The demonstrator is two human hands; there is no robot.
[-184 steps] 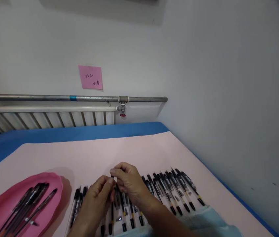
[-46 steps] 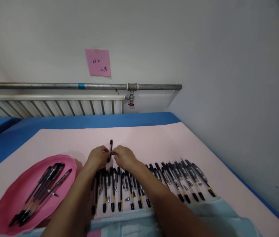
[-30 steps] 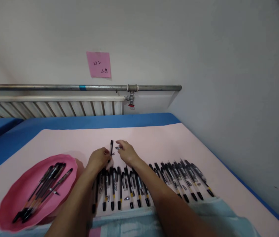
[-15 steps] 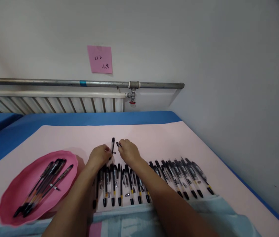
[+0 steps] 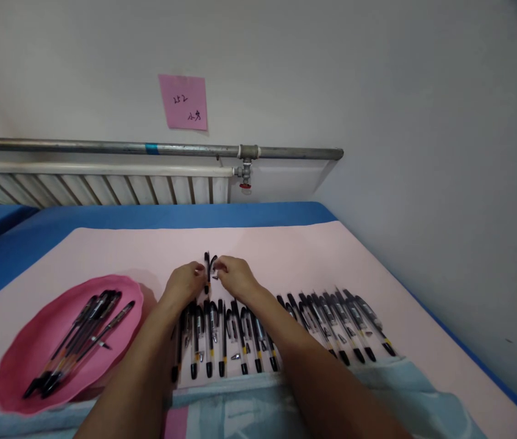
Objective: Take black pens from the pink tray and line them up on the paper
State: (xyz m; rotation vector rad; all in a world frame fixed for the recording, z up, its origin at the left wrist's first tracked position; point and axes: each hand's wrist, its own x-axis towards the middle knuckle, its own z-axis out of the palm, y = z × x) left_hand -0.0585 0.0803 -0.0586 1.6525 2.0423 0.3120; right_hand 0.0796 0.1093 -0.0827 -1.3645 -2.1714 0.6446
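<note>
My left hand (image 5: 184, 283) is curled at the left side of a black pen barrel (image 5: 207, 274), its fingertips against the barrel. Opposite it, the fingers of my right hand (image 5: 236, 277) pinch a black pen cap (image 5: 213, 261), close beside the barrel's upper part. A small metal pen tip (image 5: 215, 278) lies between the hands. Nearer my body, a row of disassembled pens (image 5: 209, 341) spreads over the pink surface, with barrels, caps and small metal tips side by side. My right forearm hides part of that row.
A pink scalloped tray (image 5: 7, 378) at the left holds several pens (image 5: 87, 341). The pink surface (image 5: 286, 256) has a blue border (image 5: 180, 214). Behind it are a radiator (image 5: 89, 188) and a metal pipe (image 5: 295, 153); light-blue fabric (image 5: 240, 405) lies at the front.
My right hand has moved slightly left, bringing the cap close beside the barrel. The lower end of the barrel now shows below my left fingers.
</note>
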